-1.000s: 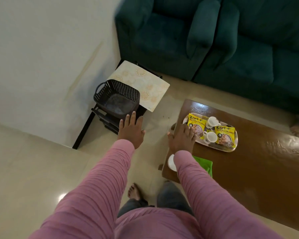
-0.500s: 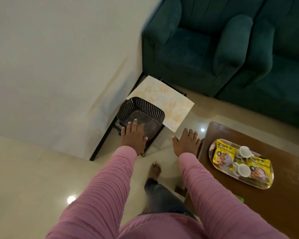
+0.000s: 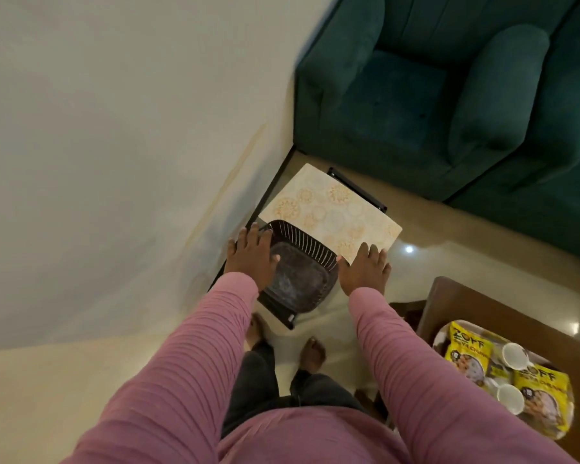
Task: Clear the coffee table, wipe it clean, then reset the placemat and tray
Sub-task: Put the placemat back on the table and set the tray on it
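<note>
Okay, lower right of frame: oval tray (image 3: 438,338) sits on the brown coffee table (image 3: 476,306), carrying two yellow snack packets (image 3: 467,351) and two white cups (image 3: 515,355). The tray is partly cut off by the frame edge. Half a second ago both hands were short of the stand; now they reach over it, and the tray sits lower in frame. Centre: left hand (image 3: 251,259) is flat with fingers spread, resting over the left rim of the black basket (image 3: 302,276) and gripping nothing. Right hand (image 3: 363,269) is also flat with straight fingers, its tips at the near corner of the cream floral placemat (image 3: 329,212); can't tell if they touch. The placemat lies just behind the basket. Green sofa (image 3: 432,95) fills the upper right.
</note>
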Motion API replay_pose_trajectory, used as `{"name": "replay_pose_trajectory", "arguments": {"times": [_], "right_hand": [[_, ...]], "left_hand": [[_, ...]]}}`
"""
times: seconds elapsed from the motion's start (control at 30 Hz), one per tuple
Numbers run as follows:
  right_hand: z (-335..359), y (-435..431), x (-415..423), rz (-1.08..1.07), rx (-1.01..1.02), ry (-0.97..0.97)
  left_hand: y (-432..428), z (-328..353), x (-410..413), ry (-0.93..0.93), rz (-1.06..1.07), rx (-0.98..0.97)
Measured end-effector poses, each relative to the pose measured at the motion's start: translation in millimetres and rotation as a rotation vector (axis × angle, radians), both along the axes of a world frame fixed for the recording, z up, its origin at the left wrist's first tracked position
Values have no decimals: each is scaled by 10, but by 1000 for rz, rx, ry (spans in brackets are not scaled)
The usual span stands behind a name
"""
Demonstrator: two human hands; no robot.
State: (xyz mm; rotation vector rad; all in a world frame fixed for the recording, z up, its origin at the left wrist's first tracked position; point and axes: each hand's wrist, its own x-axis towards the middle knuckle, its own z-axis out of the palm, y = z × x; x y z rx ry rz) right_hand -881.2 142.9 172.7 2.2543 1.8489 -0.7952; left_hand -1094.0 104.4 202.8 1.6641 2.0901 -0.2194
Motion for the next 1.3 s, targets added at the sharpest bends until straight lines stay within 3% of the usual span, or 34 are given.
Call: {"name": "replay_pose_trajectory", "arguments": {"times": [0.4,0.57,0.8,0.93,1.07,1.17,1.3], "right_hand": [[-301,822,-100,-246,-18,-95],[-1010,1167,22,-344,-104,-71],[-2550,1509,268,-470,-265,62],[-3094,1607,489,-784,-282,188],[-3242,1642,696,-996,-317,265],[-3206,1669,812,-1010,-297,241],[-3033,1703,1008,-987,-220,197]], "left_hand": [[1490,-521,-492,-4,-242,-60],[2091,-1204,-571,15,-292,-120],[2738,-2718,-631,-52,-73,-173],[2890,-3292,-681,-143,96,-243],[3063,-3480,-609,-300,328,-234],[3177,-3410,-566,-273,441,-270],[3285,-3188,-665,-228,495,-135]]}}
